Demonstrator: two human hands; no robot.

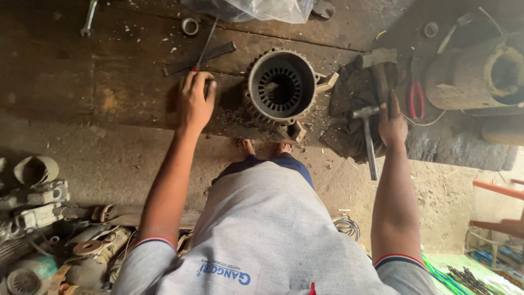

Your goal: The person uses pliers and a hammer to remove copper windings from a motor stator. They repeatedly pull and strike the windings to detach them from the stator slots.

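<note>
A round finned motor stator housing (281,86) stands on end on a dirty wooden bench (109,82), its slotted core facing up. My left hand (194,101) rests just left of it, fingers closed around the red handle of a long thin screwdriver (205,46) that points away from me. My right hand (393,123) lies right of the housing on a dark heap of burnt windings (355,98), next to a hammer (369,139) whose handle points toward me. Whether that hand grips the hammer is unclear.
Red-handled pliers (417,98) lie beside a large rusty cylinder (480,74). A flat metal bar (199,59), a ring (190,25), a spanner (87,19) and a plastic bag (256,10) sit farther back. Motor scrap (38,218) is piled on the floor at left.
</note>
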